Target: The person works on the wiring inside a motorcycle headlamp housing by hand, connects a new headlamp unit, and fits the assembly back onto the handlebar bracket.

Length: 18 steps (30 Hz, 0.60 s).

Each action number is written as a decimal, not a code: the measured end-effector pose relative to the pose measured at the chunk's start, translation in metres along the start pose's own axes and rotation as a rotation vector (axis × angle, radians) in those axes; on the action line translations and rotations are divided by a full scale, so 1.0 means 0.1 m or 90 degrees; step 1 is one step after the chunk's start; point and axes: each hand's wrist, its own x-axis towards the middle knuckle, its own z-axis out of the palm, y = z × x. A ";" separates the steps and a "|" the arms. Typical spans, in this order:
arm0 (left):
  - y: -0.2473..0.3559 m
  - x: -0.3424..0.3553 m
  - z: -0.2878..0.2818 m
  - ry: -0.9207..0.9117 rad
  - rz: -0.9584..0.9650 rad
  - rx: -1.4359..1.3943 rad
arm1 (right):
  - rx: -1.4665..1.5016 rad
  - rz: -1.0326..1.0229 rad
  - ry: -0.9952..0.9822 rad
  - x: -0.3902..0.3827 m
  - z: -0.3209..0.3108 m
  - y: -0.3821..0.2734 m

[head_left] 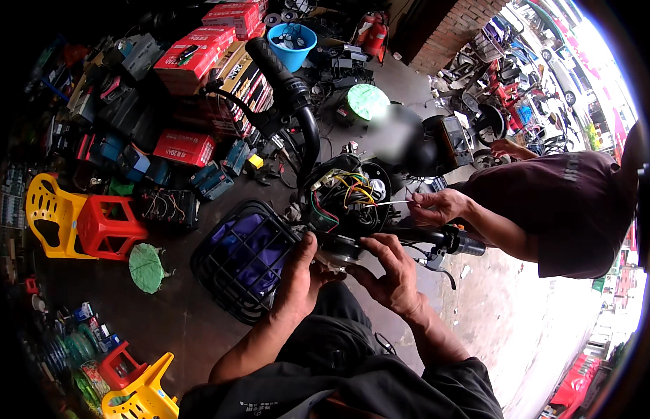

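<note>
In the head view, my left hand [297, 276] and my right hand [388, 272] grip either side of a dark round housing with a shiny rim [339, 248], fingers curled on it. Just above it sits an opened handlebar assembly [363, 216] with yellow, green and red wires [339, 188]. A co-worker's hand [440, 206] holds a thin pale tool [392, 202] at those wires. The black handlebar grip [272, 73] rises upper left, and the other grip [469, 246] lies to the right. A black wire basket [237, 262] with purple cloth is beside my left hand.
The co-worker [569, 209] stands at right, near parked scooters [499, 119]. Red boxes [185, 70], a blue bucket [290, 49], dark batteries [164, 209] and yellow [52, 209] and red [108, 227] plastic seats crowd the left and back. A brick pillar [450, 38] stands behind.
</note>
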 end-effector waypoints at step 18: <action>0.21 -0.22 -0.11 0.061 0.158 0.203 | 0.447 0.407 0.097 -0.12 0.24 -0.12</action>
